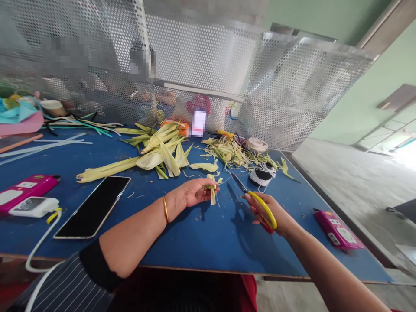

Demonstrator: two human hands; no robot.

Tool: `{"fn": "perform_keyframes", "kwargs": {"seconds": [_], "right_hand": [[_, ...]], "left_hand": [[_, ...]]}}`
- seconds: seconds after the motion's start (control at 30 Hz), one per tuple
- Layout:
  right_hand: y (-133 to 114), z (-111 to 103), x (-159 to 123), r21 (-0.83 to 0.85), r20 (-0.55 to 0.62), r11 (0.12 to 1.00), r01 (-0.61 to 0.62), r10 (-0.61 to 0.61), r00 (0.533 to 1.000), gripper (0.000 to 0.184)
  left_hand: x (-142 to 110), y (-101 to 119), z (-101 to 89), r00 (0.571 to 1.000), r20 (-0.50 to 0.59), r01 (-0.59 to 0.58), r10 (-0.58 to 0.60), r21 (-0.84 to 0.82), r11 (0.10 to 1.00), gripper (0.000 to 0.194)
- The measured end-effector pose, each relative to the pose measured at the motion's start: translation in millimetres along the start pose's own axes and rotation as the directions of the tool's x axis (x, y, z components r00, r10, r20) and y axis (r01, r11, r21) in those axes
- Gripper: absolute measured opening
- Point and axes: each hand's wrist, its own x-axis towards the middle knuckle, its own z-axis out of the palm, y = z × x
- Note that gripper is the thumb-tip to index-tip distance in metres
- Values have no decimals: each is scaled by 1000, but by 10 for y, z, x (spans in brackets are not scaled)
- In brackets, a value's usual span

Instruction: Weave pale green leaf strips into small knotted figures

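My left hand point(199, 192) pinches a small bundle of corn husk point(212, 194) above the blue table, with bits of pale husk sticking out past the fingertips. A thin white thread trails close to it. In my right hand point(264, 212) are scissors point(261, 203) with yellow and red handles, their blades pointing up and left toward the bundle without touching it. Just beyond the scissors stands a spool of white thread point(260, 175) with a dark core. A loose piece of husk point(204, 166) lies behind my left hand.
Long corn husks point(162, 151) and a heap of husk scraps point(229, 151) lie farther back, near a roll of white tape point(257, 144). A phone point(94, 208) and magenta power strips point(338, 229) flank my arms. A perforated metal screen point(201, 56) borders the table's back; people are behind it.
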Motion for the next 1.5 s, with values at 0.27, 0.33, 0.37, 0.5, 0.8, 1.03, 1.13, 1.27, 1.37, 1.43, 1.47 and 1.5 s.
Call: {"fn": "perform_keyframes", "kwargs": {"seconds": [0.27,0.33,0.37,0.5,0.8,1.03,1.13,1.27,1.37,1.43,1.47,1.5], "right_hand": [[147,-57,84,-923,-147,382,-37,-262,954,33],[115,-56,44,-967,-88,254,-17,-274,958,30],[73,-51,33,-977,-66,215,-1,-297,953,26],[-221,43,147,-913,28,337,232,-514,857,20],[-305,664,686,156,232,899,410,-437,869,25],[-236,558,625,280,146,904,322,-372,917,35],[-260,534,587,391,150,888,241,-320,935,39],[-257,566,566,424,94,860,284,-354,931,33],[-247,587,566,385,2,849,361,-392,920,28],[-247,591,565,335,-52,856,394,-400,915,25],[-250,592,564,308,-73,861,405,-403,912,25],[-252,595,561,280,-87,867,413,-405,910,26]], "left_hand": [[-52,86,-28,999,-24,-45,44,-21,999,1],[-71,105,-27,999,-4,-54,54,-27,998,1],[-76,109,-26,998,8,-55,55,-25,998,2],[-79,98,-19,998,20,-64,64,9,998,3],[-99,75,-6,990,67,-132,127,69,989,7],[-92,40,37,983,42,-182,178,120,976,8],[-85,41,49,980,-11,-198,201,113,974,7],[-72,37,59,972,-47,-224,228,84,971,8],[-61,24,59,968,-74,-235,239,69,970,8],[-57,14,57,964,-80,-246,252,79,966,7],[-57,7,57,962,-77,-256,262,86,963,7],[-58,1,59,959,-70,-266,273,93,959,6]]}}
